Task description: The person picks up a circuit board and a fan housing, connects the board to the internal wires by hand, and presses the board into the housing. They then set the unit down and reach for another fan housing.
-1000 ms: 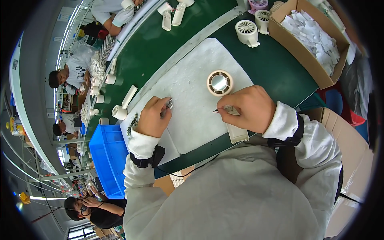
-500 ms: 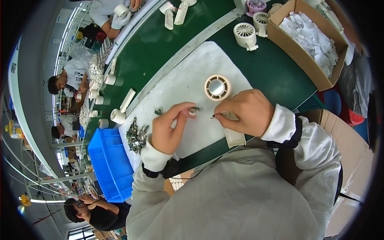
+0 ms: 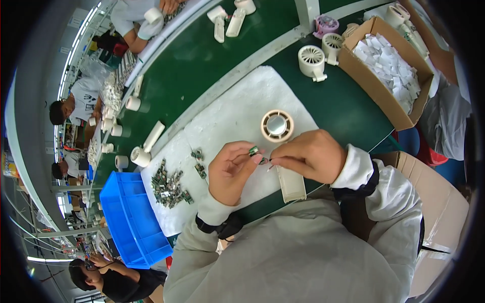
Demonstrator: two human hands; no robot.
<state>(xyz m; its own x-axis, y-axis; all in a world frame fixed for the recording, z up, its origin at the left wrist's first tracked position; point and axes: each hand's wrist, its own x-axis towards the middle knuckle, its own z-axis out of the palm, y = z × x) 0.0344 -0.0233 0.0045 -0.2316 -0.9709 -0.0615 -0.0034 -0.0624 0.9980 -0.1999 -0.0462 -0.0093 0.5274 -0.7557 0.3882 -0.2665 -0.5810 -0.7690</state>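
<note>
Between thumb and fingertips, my left hand holds a small green circuit board. Close beside it, my right hand pinches thin wires that poke out past its fingertips. The fingertips of both hands almost meet, and I cannot tell whether wire and board touch. Under my right hand lies a handheld fan, its round cream head with a silver disc in the middle. The fan's pale handle sticks out toward me, partly hidden by the hand.
A white foam sheet covers the green bench; a pile of circuit boards lies on its left. Beyond stands a blue bin. At right are white fans and a cardboard box of white pieces. Co-workers sit along the left.
My left hand has come right, closer to my right hand, and the green board now shows clearly in its fingers. The whole view has shifted slightly.
</note>
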